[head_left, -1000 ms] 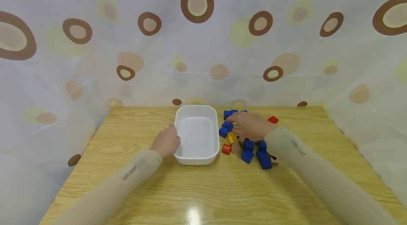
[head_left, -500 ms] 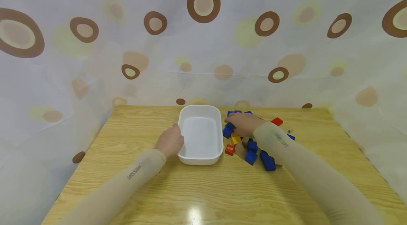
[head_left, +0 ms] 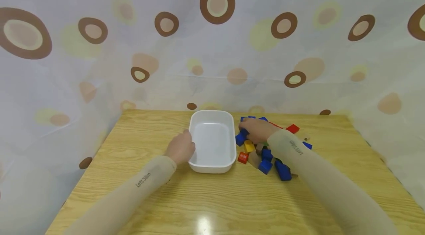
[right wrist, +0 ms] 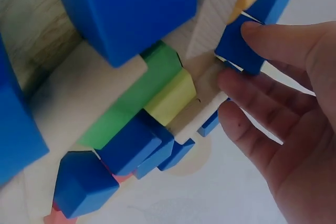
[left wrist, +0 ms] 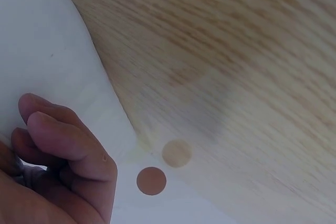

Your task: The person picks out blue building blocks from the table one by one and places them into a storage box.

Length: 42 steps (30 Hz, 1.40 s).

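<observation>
1. Left hand [head_left: 180, 147] grips the left rim of the white rounded-rectangular plastic-looking tray [head_left: 212, 170] with curled fingers, likely to steady it on the wood-grain desk [head_left: 239, 205]
2. Right hand [right wrist: 283, 87] pinches a blue wooden-looking block [right wrist: 236, 44], a narrow hold suiting its compact shape
3. Tray stands just beside multicoloured wooden-looking blocks [head_left: 265, 166], presumably for short reaches

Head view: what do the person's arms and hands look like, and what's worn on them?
The left sleeve and right sleeve are both long and pale beige, each with dark lettering near the wrist that seems to read "Let's Slim". The left hand and right hand are bare, without gloves.
</observation>
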Available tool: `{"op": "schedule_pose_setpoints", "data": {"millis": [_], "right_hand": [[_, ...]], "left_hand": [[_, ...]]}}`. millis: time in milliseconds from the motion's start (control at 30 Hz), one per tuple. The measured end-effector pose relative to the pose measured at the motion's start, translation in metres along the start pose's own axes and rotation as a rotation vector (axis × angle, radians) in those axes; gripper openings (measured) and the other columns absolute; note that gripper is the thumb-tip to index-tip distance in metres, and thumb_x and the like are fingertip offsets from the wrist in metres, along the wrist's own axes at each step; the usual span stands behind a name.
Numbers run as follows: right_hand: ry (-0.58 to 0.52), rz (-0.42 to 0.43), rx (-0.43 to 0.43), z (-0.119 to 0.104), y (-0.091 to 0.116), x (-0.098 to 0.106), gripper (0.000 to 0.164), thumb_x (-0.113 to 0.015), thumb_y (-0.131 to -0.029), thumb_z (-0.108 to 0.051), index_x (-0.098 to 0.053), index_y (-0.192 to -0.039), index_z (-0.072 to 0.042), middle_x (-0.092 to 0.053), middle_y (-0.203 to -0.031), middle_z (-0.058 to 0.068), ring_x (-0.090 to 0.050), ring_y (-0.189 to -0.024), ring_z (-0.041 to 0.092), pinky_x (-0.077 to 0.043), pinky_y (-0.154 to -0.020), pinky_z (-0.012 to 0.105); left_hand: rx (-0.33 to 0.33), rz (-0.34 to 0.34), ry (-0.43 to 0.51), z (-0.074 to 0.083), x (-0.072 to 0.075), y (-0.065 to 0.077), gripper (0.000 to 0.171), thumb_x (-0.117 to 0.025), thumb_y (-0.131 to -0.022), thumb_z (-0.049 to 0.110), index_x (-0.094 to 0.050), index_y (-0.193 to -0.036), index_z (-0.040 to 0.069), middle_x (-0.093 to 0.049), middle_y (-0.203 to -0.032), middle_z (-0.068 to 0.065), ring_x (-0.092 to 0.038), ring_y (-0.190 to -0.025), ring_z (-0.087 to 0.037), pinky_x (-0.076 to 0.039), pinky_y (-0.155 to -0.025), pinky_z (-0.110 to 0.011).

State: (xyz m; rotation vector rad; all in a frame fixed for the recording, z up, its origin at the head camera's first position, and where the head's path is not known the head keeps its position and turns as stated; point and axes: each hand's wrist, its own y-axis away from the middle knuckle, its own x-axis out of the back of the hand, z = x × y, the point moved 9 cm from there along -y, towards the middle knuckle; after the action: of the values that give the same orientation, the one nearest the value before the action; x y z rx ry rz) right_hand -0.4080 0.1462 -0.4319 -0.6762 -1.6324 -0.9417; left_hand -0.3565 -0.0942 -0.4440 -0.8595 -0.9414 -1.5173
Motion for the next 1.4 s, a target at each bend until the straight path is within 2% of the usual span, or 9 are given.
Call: {"op": "schedule_pose_setpoints", "data": {"millis": [167, 333, 467, 633, 833, 1100, 1400], "right_hand": [[-0.013, 0.045, -0.032, 0.010, 0.008, 0.009, 0.039, -0.070, -0.092, -0.017, -0.062, -0.130, -0.011, -0.061, -0.128, 0.007, -0.061, -0.107, 0.024, -0.054, -0.095, 0.045], [0.000, 0.138, -0.037, 0.011, 0.017, 0.033, 0.040, -0.075, -0.090, -0.025, -0.064, -0.125, -0.009, -0.062, -0.127, 0.010, -0.060, -0.113, 0.028, -0.052, -0.098, 0.048], [-0.002, 0.180, -0.002, -0.001, 0.018, 0.051, 0.036, -0.074, -0.091, -0.027, -0.065, -0.121, -0.009, -0.065, -0.122, 0.009, -0.060, -0.107, 0.026, -0.052, -0.096, 0.046], [0.023, 0.183, 0.044, -0.026, 0.011, 0.063, 0.034, -0.072, -0.093, -0.030, -0.065, -0.122, -0.013, -0.067, -0.119, 0.005, -0.063, -0.102, 0.022, -0.054, -0.092, 0.044], [0.030, 0.138, 0.034, -0.048, -0.008, 0.062, 0.040, -0.071, -0.094, -0.033, -0.063, -0.129, -0.015, -0.065, -0.127, 0.003, -0.062, -0.113, 0.021, -0.052, -0.099, 0.042], [0.068, 0.077, 0.043, -0.083, -0.032, 0.052, 0.037, -0.077, -0.090, -0.030, -0.066, -0.122, -0.015, -0.068, -0.116, 0.002, -0.061, -0.100, 0.019, -0.053, -0.098, 0.040], [0.086, 0.005, 0.043, -0.105, -0.057, 0.039, 0.033, -0.078, -0.088, -0.031, -0.065, -0.116, -0.017, -0.066, -0.101, -0.003, -0.059, -0.090, 0.017, -0.053, -0.088, 0.032]], "left_hand": [[0.002, 0.010, -0.024, 0.000, -0.003, -0.001, 0.049, -0.053, -0.100, 0.018, -0.044, -0.138, -0.011, -0.066, -0.104, -0.019, -0.064, -0.083, -0.024, -0.058, -0.074, -0.037], [0.009, 0.027, -0.035, 0.000, -0.002, -0.001, 0.047, -0.054, -0.099, 0.018, -0.046, -0.135, -0.011, -0.066, -0.102, -0.018, -0.064, -0.084, -0.025, -0.058, -0.075, -0.038], [-0.009, 0.034, -0.037, 0.003, 0.000, 0.001, 0.043, -0.054, -0.098, 0.017, -0.050, -0.131, -0.011, -0.065, -0.099, -0.016, -0.063, -0.083, -0.024, -0.057, -0.074, -0.038], [-0.020, 0.036, -0.029, 0.005, 0.000, 0.002, 0.038, -0.053, -0.097, 0.016, -0.053, -0.126, -0.010, -0.064, -0.096, -0.014, -0.063, -0.081, -0.023, -0.057, -0.071, -0.037], [-0.013, 0.035, -0.020, 0.006, -0.001, 0.001, 0.040, -0.054, -0.097, 0.016, -0.052, -0.128, -0.010, -0.064, -0.096, -0.014, -0.062, -0.080, -0.023, -0.057, -0.072, -0.038], [0.003, 0.014, -0.019, 0.005, -0.005, 0.000, 0.043, -0.054, -0.099, 0.018, -0.050, -0.131, -0.009, -0.064, -0.098, -0.013, -0.062, -0.079, -0.022, -0.056, -0.072, -0.036], [0.021, 0.004, -0.038, 0.004, -0.005, 0.000, 0.044, -0.054, -0.099, 0.019, -0.049, -0.133, -0.009, -0.064, -0.099, -0.013, -0.062, -0.078, -0.020, -0.057, -0.070, -0.034]]}}
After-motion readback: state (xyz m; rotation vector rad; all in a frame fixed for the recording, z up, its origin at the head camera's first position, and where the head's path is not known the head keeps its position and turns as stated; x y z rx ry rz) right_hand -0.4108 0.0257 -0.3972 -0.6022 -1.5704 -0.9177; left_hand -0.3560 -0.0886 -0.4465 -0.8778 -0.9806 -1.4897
